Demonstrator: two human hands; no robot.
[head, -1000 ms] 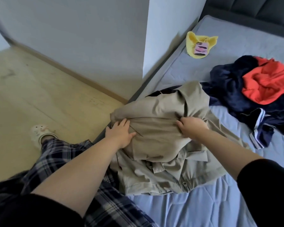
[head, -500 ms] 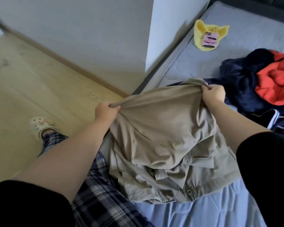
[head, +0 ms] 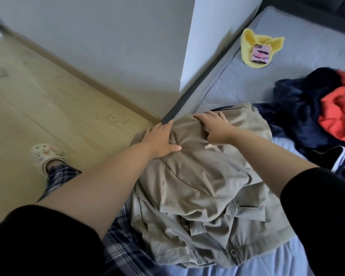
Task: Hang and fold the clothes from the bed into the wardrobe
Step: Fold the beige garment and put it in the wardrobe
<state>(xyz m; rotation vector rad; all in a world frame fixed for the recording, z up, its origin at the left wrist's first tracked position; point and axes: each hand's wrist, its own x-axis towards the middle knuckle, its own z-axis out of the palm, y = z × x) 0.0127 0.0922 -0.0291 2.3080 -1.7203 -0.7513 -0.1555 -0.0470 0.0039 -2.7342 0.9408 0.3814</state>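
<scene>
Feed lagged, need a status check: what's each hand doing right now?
Left hand: open, fingers flat, pressing on the beige garment.
Right hand: open, fingers spread, pressing the same garment's far edge.

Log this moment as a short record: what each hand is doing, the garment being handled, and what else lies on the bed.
left hand: flat on the near-left part of the beige garment, fingers straight
right hand: spread on its far fold, pressing down
beige garment: bunched on the bed edge, partly over the person's leg
bed: grey-blue mattress
other clothes: navy pile with orange garment on it, beyond the right hand
yellow item: apart, near the far edge
</scene>
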